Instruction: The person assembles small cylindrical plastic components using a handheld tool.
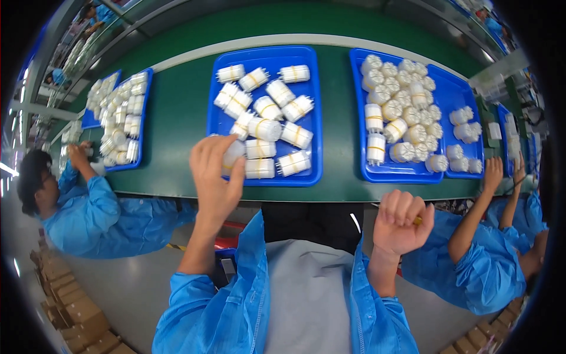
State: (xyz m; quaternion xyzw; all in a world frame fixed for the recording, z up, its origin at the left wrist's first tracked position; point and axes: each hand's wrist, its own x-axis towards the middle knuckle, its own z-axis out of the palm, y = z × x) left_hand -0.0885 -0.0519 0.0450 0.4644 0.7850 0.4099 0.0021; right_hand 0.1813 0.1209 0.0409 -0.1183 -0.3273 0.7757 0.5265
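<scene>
Green worktop [171, 141] across the view, pale strip [265, 40] along its far side. Co-worker in blue jacket at left [112, 218], second co-worker at right [483, 265]. Straight ahead: middle blue tray [265, 58], white cylinders with yellow bands [280, 92] lying loose inside, mostly on their sides. Apart from it, to the right: fuller blue tray [356, 106], many cylinders on end; just beside that, sparser blue tray [445, 94].

Left hand [212, 168]: at near left corner of middle tray, fingers and thumb closed around a whitish cylinder [234, 152], round end showing. Right hand [400, 223]: raised short of the near bench edge, fingers curled in, yellow scrap [418, 220] between thumb and forefinger; perhaps a rubber band, too small to tell.

Handling, judged by look: light, fairly stiff, probably slippery on smooth faces; bundle-like, so liable to shift if pinched at one end. Best hold: around the body near mid-length, thumb opposing fingers, moderate squeeze.
</scene>
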